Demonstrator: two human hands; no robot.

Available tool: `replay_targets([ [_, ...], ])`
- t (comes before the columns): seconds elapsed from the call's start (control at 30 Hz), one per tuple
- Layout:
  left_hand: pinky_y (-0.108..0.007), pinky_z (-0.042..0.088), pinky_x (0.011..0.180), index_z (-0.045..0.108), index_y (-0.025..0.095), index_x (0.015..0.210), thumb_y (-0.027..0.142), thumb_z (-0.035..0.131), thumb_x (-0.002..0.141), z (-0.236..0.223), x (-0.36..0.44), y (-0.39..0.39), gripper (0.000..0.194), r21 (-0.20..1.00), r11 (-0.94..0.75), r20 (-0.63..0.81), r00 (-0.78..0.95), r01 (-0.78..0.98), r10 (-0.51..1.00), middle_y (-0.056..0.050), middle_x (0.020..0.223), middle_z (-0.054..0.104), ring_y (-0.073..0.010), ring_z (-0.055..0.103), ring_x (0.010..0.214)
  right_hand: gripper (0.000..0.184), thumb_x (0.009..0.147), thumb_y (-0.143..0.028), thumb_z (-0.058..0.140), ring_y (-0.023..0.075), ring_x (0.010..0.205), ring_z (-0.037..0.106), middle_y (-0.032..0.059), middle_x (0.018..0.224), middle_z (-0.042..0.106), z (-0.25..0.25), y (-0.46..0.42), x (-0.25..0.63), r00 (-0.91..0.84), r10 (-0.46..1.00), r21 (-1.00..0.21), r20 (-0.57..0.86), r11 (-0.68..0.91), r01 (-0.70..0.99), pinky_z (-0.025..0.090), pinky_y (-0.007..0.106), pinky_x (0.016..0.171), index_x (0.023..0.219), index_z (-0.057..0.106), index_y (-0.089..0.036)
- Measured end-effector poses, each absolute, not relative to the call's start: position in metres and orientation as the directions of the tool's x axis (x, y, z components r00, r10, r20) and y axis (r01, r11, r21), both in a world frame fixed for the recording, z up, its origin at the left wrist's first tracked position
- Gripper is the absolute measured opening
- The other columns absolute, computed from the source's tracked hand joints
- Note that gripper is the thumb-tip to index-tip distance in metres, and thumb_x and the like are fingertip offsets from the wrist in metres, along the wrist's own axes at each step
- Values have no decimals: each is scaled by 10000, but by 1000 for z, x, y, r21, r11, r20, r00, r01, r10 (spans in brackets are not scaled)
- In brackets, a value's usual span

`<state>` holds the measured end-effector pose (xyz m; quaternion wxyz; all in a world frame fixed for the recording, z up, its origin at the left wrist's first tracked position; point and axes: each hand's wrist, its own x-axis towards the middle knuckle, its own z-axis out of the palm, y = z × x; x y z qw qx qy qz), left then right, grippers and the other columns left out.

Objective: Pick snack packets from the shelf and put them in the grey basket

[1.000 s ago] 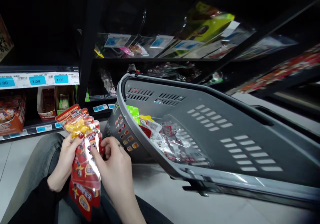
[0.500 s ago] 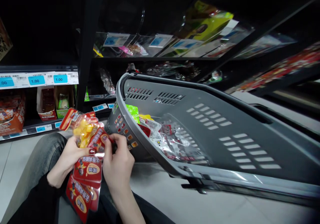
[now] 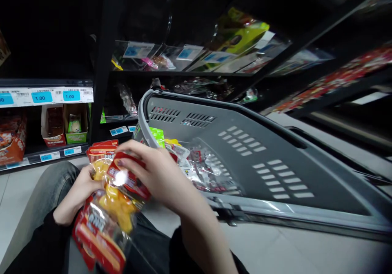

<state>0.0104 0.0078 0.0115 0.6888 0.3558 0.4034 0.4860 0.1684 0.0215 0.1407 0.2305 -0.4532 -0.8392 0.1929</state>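
Several red snack packets (image 3: 99, 229) with clear windows and yellow pieces inside are bunched above my lap. My left hand (image 3: 78, 190) is closed around this bunch, its thumb across the front. My right hand (image 3: 150, 163) pinches the red top of one snack packet (image 3: 118, 204), which hangs in front of the others with its yellow contents showing. Just right of my hands a grey shopping basket (image 3: 269, 141) lies tilted with its opening toward me. Inside it are clear packages (image 3: 211, 172) and a bright green packet (image 3: 157, 136); my right hand partly covers its near rim.
Dark store shelves (image 3: 104, 61) stand ahead, with blue price tags (image 3: 71, 96) along their edges. At low left are an orange-red box of snacks (image 3: 12, 139), a red box (image 3: 52, 127) and a green box (image 3: 75, 123). My bent knee (image 3: 59, 180) is at left, above pale floor tiles (image 3: 275, 245).
My right hand has moved up and over the bunch, turning one packet so that its yellow contents show in front. The view has shifted slightly to the right.
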Motion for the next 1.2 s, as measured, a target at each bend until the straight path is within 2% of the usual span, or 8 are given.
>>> replay_targets([
  [0.13,-313,520,691,670,127,864,59,750,476,5,12,11,402,850,332,-266,210,-410,941,-53,754,727,-240,678,734,143,878,-209,481,200,664,600,47,737,650,128,49,141,-373,921,-194,113,389,901,407,281,584,978,578,-176],
  [0.3,-308,515,689,671,143,781,64,727,492,4,14,15,305,784,339,-310,145,-520,940,-43,700,718,-240,677,730,191,802,-287,586,311,886,539,160,974,579,108,46,121,-304,872,11,383,325,946,427,399,705,918,587,-135],
  [0.53,-312,499,731,682,157,785,142,639,609,7,13,14,181,914,57,-123,-141,-403,982,-60,814,719,-237,649,809,417,679,-465,670,315,789,569,166,887,588,82,10,100,-234,956,-214,178,269,939,477,418,642,899,564,-128],
  [0.67,-307,487,730,685,149,753,121,678,574,6,4,15,181,994,32,-59,-281,-100,958,-56,810,712,-218,633,759,235,768,-250,566,283,797,602,143,956,590,78,7,113,-256,959,-462,126,285,840,493,421,691,967,542,-129],
  [0.73,-306,496,687,677,134,780,144,727,546,6,-1,14,239,991,97,-120,-282,-96,952,-58,782,714,-215,639,708,218,820,-138,449,243,846,615,105,971,611,78,5,129,-217,957,-679,193,291,674,494,396,751,1018,539,-160],
  [0.83,-308,518,644,657,132,863,200,771,539,11,-7,13,350,935,176,-237,-175,-307,956,-59,795,729,-216,667,681,200,874,-203,435,196,892,624,61,969,639,78,-5,155,-53,966,-942,253,259,215,512,329,777,1044,541,-212],
  [1.0,-291,538,605,630,145,894,179,795,513,17,-10,11,416,836,234,-305,-65,-496,950,-49,781,740,-213,686,654,195,824,-296,568,186,779,652,43,926,662,78,-22,172,8,984,-929,179,172,-328,548,301,676,1012,594,-250],
  [1.2,-296,544,568,613,138,893,145,759,536,19,-11,10,385,804,279,-326,3,-525,945,-50,738,732,-205,678,589,225,791,-337,615,212,842,642,51,946,658,79,-25,171,54,979,-909,199,205,-364,546,331,706,999,614,-254],
])
